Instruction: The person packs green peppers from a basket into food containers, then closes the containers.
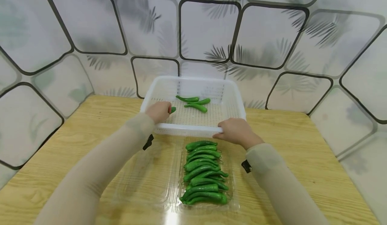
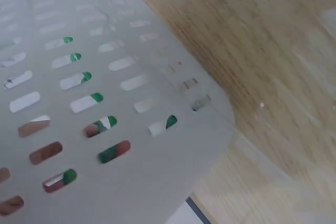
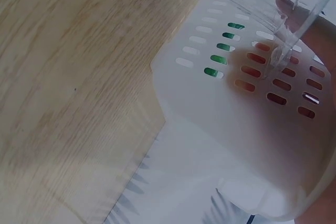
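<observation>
A white perforated basket (image 1: 190, 130) stands at the back of the table, with three green chili peppers (image 1: 196, 107) on its floor. My left hand (image 1: 159, 111) reaches over its near left rim, fingers curled around another green chili pepper (image 1: 173, 109), of which just the tip shows. At the near right corner, my right hand (image 1: 235, 131) grips the basket's rim. In front lies a clear plastic box (image 1: 231, 184) holding a column of several green chili peppers (image 1: 202, 168). Both wrist views look at the basket's slotted wall (image 2: 131, 182), (image 3: 210, 98), green showing through its slots.
The clear box's open lid (image 1: 145, 178) lies flat to its left on the wooden table (image 1: 287, 158). Behind the basket rises a patterned wall covering (image 1: 208, 30), which also runs along both sides of the table.
</observation>
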Demonstrator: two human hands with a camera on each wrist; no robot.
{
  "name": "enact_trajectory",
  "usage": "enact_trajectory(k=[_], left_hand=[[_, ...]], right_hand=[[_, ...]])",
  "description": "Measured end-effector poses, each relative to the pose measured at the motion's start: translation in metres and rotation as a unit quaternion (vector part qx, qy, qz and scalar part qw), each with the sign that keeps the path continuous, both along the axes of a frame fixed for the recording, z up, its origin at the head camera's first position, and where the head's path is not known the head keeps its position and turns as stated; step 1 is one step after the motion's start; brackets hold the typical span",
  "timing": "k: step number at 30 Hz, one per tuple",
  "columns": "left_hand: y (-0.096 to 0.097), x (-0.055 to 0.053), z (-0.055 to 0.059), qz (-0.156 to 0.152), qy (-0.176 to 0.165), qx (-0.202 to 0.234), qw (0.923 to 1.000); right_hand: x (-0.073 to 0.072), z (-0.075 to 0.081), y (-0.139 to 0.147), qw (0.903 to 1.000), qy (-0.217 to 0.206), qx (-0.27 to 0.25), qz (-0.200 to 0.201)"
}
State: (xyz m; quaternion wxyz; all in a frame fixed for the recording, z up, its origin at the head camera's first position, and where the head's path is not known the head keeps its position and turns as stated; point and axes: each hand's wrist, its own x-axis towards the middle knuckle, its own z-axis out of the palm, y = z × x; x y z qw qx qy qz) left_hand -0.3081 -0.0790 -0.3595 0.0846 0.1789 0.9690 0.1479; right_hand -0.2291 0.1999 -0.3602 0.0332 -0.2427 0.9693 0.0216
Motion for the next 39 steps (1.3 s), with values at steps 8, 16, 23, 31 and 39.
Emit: enact_trajectory(k=[8,16,23,31,39], left_hand=[[0.001,0.006,0.004,0.014,0.018,0.051,0.9984],[0.001,0.011,0.008,-0.025,0.089,0.076,0.9929],[0.004,0.021,0.017,-0.051,0.131,0.090,0.9859],[0.007,0.043,0.025,-0.071,0.141,0.115,0.9808],[0.011,0.066,0.029,-0.099,0.170,0.132,0.9715]], right_hand=[[0.001,-0.001,0.000,1.0000,0.005,0.005,0.000],[0.001,-0.001,-0.001,1.0000,-0.001,0.003,-0.001],[0.002,0.000,-0.001,1.0000,-0.004,0.004,-0.004],[0.001,0.001,-0.001,1.0000,0.000,0.009,0.001],[0.000,0.000,0.000,1.0000,0.003,0.005,0.001]])
